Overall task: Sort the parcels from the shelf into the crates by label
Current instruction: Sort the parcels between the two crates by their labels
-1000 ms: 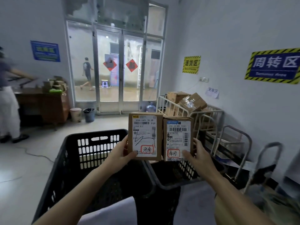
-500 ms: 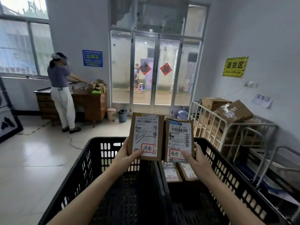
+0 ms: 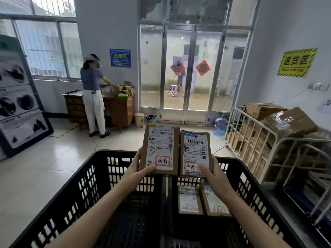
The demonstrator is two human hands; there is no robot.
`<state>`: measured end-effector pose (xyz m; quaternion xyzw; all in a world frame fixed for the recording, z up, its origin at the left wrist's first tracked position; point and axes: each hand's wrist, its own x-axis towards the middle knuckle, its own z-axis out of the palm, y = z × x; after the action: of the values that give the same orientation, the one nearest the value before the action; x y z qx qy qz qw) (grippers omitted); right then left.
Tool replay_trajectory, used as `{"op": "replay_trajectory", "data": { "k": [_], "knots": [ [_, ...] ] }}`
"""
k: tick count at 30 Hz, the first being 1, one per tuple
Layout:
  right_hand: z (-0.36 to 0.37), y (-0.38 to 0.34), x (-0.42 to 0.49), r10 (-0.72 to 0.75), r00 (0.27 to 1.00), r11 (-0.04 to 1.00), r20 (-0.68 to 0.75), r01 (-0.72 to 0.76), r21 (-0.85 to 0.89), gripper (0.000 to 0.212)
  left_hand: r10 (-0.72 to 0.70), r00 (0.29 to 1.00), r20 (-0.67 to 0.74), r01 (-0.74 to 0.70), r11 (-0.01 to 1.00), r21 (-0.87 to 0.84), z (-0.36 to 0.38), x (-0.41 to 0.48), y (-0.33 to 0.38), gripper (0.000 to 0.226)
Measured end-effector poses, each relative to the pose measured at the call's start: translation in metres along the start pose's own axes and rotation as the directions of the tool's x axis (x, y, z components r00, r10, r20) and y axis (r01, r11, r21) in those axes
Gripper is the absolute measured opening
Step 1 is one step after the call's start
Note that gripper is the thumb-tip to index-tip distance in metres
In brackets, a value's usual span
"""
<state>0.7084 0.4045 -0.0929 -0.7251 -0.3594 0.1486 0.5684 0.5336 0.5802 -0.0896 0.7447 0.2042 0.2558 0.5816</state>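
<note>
Over two crates [image 3: 93,176], left grip [image 3: 138,170] clasps one parcel [image 3: 161,149], right grip [image 3: 215,174] another parcel [image 3: 195,153]; two more parcels [image 3: 190,199], labels blurred, lie in the right crate [image 3: 250,187].

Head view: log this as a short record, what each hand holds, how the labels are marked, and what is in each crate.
left hand: grips left parcel, red-circled handwriting on label
right hand: grips right parcel, red-circled handwriting on label
held parcels: side by side, labels toward camera
left crate: no parcel in view
right crate: two parcels lying label up
</note>
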Motion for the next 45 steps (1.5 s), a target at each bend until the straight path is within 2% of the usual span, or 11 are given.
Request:
{"op": "replay_trajectory", "data": {
  "k": [3, 7, 11, 15, 19, 22, 27, 35, 39, 42, 45],
  "knots": [
    [0.006, 0.011, 0.011, 0.002, 0.999, 1.000, 0.047, -0.003, 0.024, 0.047, -0.025, 1.000, -0.018, 0.025, 0.999, 0.041, -0.004, 0.011, -0.011, 0.104],
    [0.014, 0.029, 0.021, 0.017, 0.998, 0.997, 0.068, -0.022, 0.074, 0.052, -0.053, 0.998, -0.042, 0.057, 0.995, 0.080, -0.008, 0.022, -0.026, 0.103],
    [0.018, 0.047, 0.027, 0.044, 0.998, 0.999, 0.042, -0.045, 0.027, 0.065, -0.064, 0.995, -0.070, 0.070, 0.994, 0.078, -0.012, 0.027, -0.041, 0.101],
    [0.018, 0.061, 0.028, 0.088, 0.996, 0.996, 0.032, -0.088, -0.016, 0.055, -0.101, 0.985, -0.140, 0.103, 0.995, 0.008, -0.022, 0.026, -0.054, 0.087],
    [0.019, 0.088, 0.029, 0.192, 0.981, 0.978, -0.035, -0.194, -0.072, 0.058, -0.132, 0.974, -0.187, 0.136, 0.991, 0.011, -0.034, 0.024, -0.067, 0.097],
    [0.024, 0.114, 0.026, 0.302, 0.953, 0.945, -0.020, -0.302, -0.123, 0.062, -0.147, 0.971, -0.190, 0.154, 0.988, 0.021, -0.040, 0.021, -0.076, 0.091],
    [0.041, 0.131, 0.027, 0.398, 0.917, 0.901, 0.017, -0.387, -0.194, 0.063, -0.187, 0.966, -0.175, 0.191, 0.982, 0.002, -0.042, 0.017, -0.088, 0.089],
    [0.052, 0.163, 0.045, 0.481, 0.877, 0.864, 0.026, -0.469, -0.183, 0.048, -0.220, 0.958, -0.185, 0.228, 0.973, 0.023, -0.046, 0.014, -0.101, 0.088],
    [0.050, 0.170, 0.048, 0.438, 0.899, 0.847, 0.021, -0.405, -0.345, 0.044, -0.239, 0.950, -0.199, 0.249, 0.968, 0.028, -0.042, 0.015, -0.106, 0.092],
    [0.047, 0.162, 0.047, 0.338, 0.940, 0.837, 0.044, -0.279, -0.470, 0.044, -0.262, 0.941, -0.216, 0.267, 0.964, -0.006, -0.040, 0.018, -0.109, 0.100],
    [0.042, 0.161, 0.049, 0.197, 0.974, 0.678, 0.116, -0.049, -0.734, 0.066, -0.277, 0.934, -0.225, 0.270, 0.961, -0.062, -0.037, 0.021, -0.111, 0.101]
  ]
}}
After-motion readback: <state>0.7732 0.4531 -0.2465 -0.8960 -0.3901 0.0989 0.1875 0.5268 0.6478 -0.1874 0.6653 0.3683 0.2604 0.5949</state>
